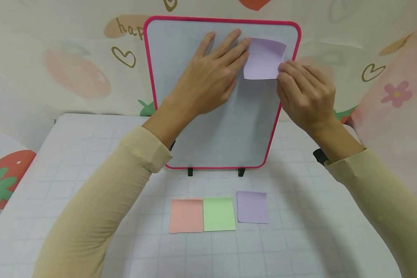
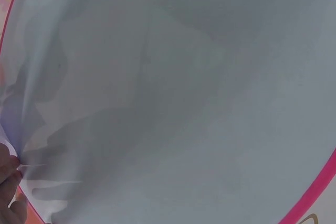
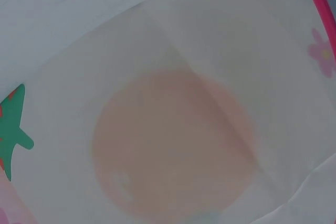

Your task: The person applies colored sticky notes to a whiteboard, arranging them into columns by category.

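Two hands worked one purple note (image 1: 264, 58) at the board's (image 1: 222, 127) top right corner. Left hand (image 1: 208, 79) lay flat, fingers spread, touching its left edge; right hand (image 1: 304, 92) pinched the lower right corner. Risks: note crooked or creased, propped board tipping back.

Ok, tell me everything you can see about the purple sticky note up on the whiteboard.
The pale purple square paper sticky note sits on the upper right of the pink-framed whiteboard, slightly tilted. It looks thin, matte and blank, and its lower edge seems to lift off the board a little. The left hand lies flat with straight fingertips touching its left edge; the right hand pinches its lower right corner.
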{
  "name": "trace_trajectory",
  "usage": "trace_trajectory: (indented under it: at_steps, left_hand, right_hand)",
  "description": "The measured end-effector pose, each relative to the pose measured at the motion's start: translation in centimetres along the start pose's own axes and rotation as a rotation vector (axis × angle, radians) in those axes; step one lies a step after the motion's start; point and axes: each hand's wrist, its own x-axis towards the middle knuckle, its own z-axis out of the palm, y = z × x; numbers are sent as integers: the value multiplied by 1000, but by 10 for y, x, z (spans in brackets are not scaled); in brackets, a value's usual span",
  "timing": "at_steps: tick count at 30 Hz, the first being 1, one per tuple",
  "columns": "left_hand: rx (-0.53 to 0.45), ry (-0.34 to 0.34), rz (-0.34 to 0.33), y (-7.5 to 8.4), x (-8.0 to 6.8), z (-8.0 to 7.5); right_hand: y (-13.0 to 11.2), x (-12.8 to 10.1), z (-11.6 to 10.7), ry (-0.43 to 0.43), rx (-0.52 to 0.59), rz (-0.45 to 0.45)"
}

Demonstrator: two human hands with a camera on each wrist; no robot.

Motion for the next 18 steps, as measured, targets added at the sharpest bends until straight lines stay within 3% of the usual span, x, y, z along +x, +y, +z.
trace_trajectory:
  at_steps: [3,8,12,18]
  left_hand:
    - [4,-6,2,0,0,0]
    - [13,-17,5,0,-1,0]
    - [25,-20,4,-1,-1,0]
    - [30,-18,3,-2,-2,1]
  right_hand:
    - [3,0,-1,-56,41,-49]
    - [5,6,1,-244,117,-123]
    - [4,13,4,-371,113,-143]
    - [1,20,12,-470,87,-144]
